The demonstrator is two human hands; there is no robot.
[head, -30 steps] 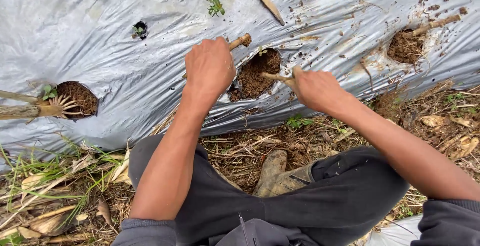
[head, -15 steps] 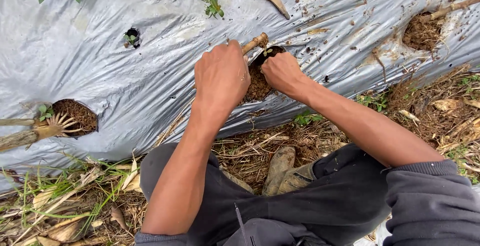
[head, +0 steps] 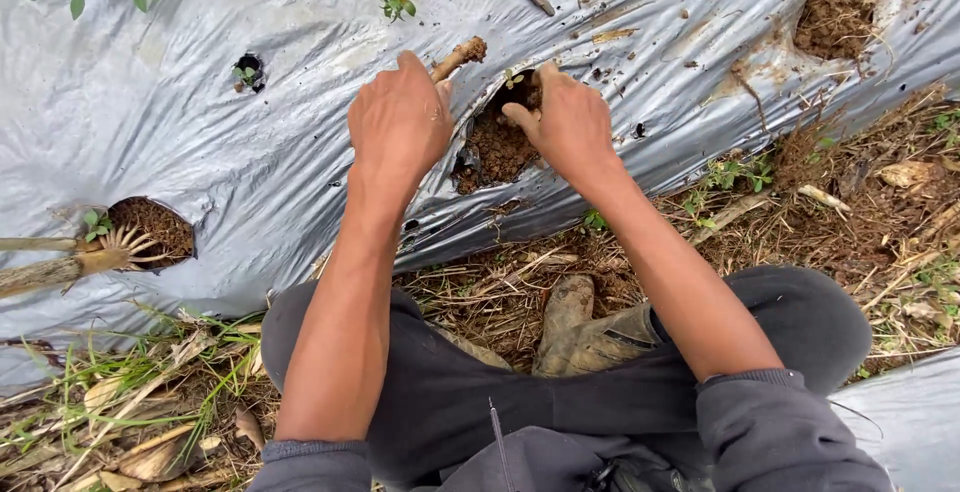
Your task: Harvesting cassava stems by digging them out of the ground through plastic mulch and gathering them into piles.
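A: Where is the wooden stick?

B: In the left hand, which is curled tight around it at the left rim of the planting hole in the silver plastic mulch.

A: Which way does it lie?

B: Its long axis slants, the knobbly end pointing up and to the right, away from the person.

A: And the right hand?

B: Fingers bent into the soil beside a tiny seedling; whether it grips anything, I can't tell. I'd press gently, keeping the stick off the sprout.
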